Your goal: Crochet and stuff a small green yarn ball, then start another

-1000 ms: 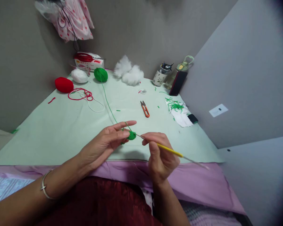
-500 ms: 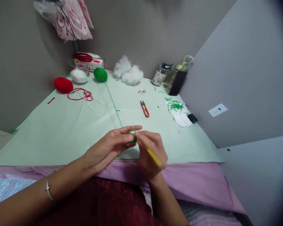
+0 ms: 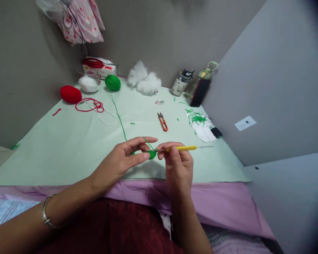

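My left hand (image 3: 122,157) pinches a small green crochet piece (image 3: 152,154) between thumb and fingers. Green yarn (image 3: 118,114) runs from the green yarn ball (image 3: 112,83) at the back down to this hand and passes over its raised index finger. My right hand (image 3: 178,164) is closed around the yellow handle of a crochet hook (image 3: 187,148), which lies nearly level. The hook's thin metal tip points left and meets the top of the green piece; whether it is inside a stitch I cannot tell.
Orange thread snips (image 3: 163,122) lie beyond my hands. Red (image 3: 71,94) and white (image 3: 88,84) yarn balls stand at back left, white stuffing (image 3: 145,81) at back middle. A pen holder (image 3: 179,85), a bottle (image 3: 205,74), a phone (image 3: 200,92) and green scraps (image 3: 198,119) are at right.
The crochet hook has swung from a downward slant to nearly level, with my right hand turning and moving slightly right. The taut green yarn now hangs slacker and curved.
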A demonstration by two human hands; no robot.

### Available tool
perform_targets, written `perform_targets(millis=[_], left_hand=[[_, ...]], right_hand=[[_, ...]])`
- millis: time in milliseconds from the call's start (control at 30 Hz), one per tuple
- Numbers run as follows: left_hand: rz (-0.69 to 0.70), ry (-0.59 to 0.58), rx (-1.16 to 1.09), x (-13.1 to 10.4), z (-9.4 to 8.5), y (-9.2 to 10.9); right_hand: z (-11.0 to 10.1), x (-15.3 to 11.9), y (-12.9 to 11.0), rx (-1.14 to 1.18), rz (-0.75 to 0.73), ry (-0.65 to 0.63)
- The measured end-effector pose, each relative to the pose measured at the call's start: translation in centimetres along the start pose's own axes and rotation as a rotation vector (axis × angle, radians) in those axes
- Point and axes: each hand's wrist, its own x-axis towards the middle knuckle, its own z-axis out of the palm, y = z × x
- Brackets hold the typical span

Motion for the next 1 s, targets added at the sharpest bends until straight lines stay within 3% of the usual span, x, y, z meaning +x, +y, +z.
perform_targets(millis=[133, 267, 400, 467, 533, 567, 633, 767, 867, 1000], left_hand=[[0.013, 0.006, 0.074, 0.0, -0.3, 0.4], [0.071, 0.046, 0.198, -0.1, -0.3, 0.4], [0.156, 0.135, 0.226, -0.4, 0.2, 0.2], [0.084, 0.1, 0.078, -0.3, 0.5, 0.0], [-0.076, -0.001, -0.159, -0.1, 0.6, 0.0], [-0.153, -0.038, -0.269, 0.0, 0.5, 0.0], [-0.236, -0.051, -0.397, 0.2, 0.3, 0.2], [-0.144, -0.012, -0.352, 0.2, 0.2, 0.3], [-0.072, -0.047, -0.24, 0.1, 0.4, 0.2], [-0.013, 0.029, -0.189, 0.1, 0.8, -0.1]], right_hand=[[0.0, 0.0, -0.7, 0.005, -0.021, -0.038], [-0.1, -0.6, -1.5, -0.212, -0.139, -0.053], [0.0, -1.5, -0.8, -0.573, -0.488, -0.134], [0.1, -1.9, 0.0, -0.753, -0.687, -0.094], [0.3, -2.0, 0.5, -0.83, -0.8, 0.006], [0.4, -1.9, 0.6, -0.808, -0.798, 0.017], [0.4, -1.5, 0.2, -0.627, -0.628, 0.003], [0.5, -0.5, -0.8, -0.178, -0.275, 0.039], [0.7, -0.3, -0.8, -0.168, -0.241, -0.01], [1.1, -1.1, -0.2, -0.397, -0.388, -0.027]])
